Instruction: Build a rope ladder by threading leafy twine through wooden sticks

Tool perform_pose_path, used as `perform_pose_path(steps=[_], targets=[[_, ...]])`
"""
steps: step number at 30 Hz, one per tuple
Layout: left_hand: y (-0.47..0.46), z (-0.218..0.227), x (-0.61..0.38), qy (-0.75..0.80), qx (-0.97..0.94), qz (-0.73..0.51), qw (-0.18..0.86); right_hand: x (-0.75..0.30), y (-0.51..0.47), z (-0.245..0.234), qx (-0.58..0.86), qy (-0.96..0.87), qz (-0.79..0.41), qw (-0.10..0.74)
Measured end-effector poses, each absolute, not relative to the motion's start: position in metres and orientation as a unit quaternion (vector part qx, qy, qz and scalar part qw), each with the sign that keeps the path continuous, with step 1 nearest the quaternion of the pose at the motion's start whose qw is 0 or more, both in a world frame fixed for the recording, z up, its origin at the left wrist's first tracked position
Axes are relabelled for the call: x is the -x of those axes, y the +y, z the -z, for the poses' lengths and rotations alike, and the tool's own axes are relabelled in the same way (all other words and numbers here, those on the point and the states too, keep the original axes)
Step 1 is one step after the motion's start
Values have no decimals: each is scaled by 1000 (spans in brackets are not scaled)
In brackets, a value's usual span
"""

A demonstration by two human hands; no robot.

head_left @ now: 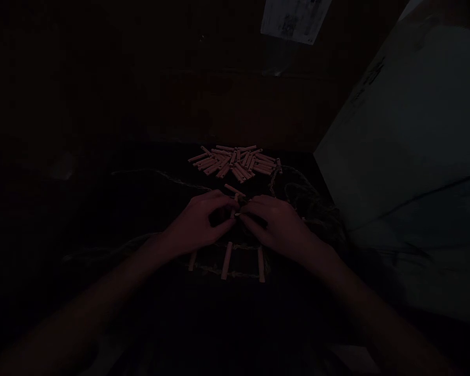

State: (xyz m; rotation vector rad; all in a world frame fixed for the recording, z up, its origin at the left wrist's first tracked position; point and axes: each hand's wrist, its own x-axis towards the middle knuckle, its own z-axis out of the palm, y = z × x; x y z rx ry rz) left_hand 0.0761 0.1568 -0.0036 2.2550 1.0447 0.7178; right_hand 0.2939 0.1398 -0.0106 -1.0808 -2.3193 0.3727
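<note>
The picture is very dark. My left hand [199, 222] is closed, its thumb and fingers pinching a short wooden stick [233, 213] held nearly upright. Facing it, my right hand [276, 219] pinches the pale end of a rope [237, 214] right beside that stick; whether the end passes through a hole I cannot tell. Just beyond the fingertips lies another stick [234, 190]. Nearer to me, below both hands, is a rope ladder section with several wooden rungs [226, 261] strung between two ropes.
A pile of short wooden sticks with holes near their ends [238, 161] lies behind my hands. Loose rope [303, 196] coils at the right, and a strand [172, 179] trails left. A pale wall or panel [407, 130] rises on the right, and a brown surface [235, 104] stands behind.
</note>
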Motion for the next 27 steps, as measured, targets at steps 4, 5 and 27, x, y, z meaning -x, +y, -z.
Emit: perform_pose_path(steps=[4, 5, 27], targets=[[158, 5, -77, 382, -841, -277, 264, -292, 139, 13, 403, -862, -142, 274], [159, 6, -76, 380, -842, -279, 261, -291, 139, 14, 404, -861, -145, 274], [163, 18, -74, 314, -872, -319, 197, -287, 139, 15, 449, -816, -220, 291]])
